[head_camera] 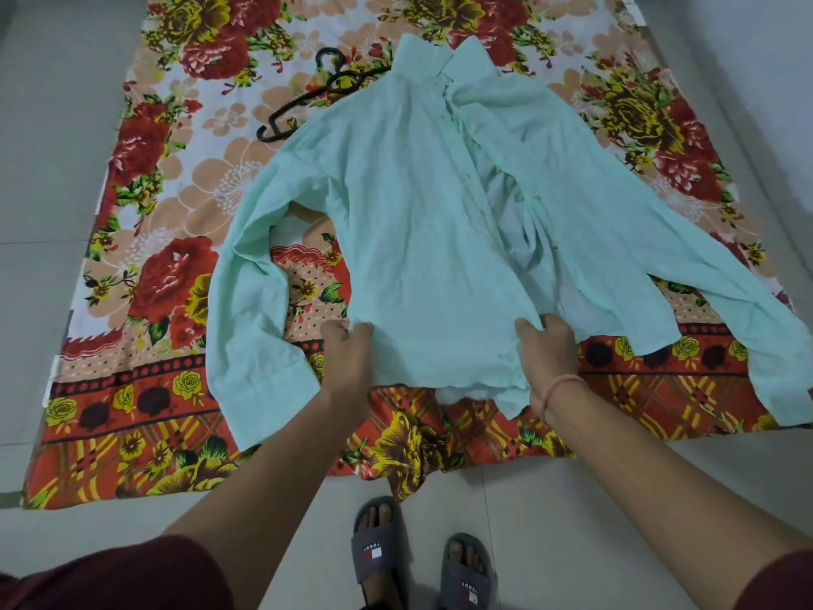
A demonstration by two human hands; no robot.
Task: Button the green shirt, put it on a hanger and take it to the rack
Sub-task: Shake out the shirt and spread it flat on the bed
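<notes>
A pale green shirt (422, 222) lies spread on a floral sheet, collar away from me, sleeves out to both sides. Its front placket runs down the middle and gapes open on the lower right, showing the inside. My left hand (349, 358) pinches the left front panel near the hem. My right hand (550, 350) pinches the panel's edge by the placket, near the hem. A black plastic hanger (308, 96) lies on the sheet beyond the shirt's left shoulder, partly tucked under the collar.
The floral sheet (145, 301) covers a pale tiled floor (48, 169). My feet in grey slippers (378, 552) stand at the sheet's near edge. No rack is in view.
</notes>
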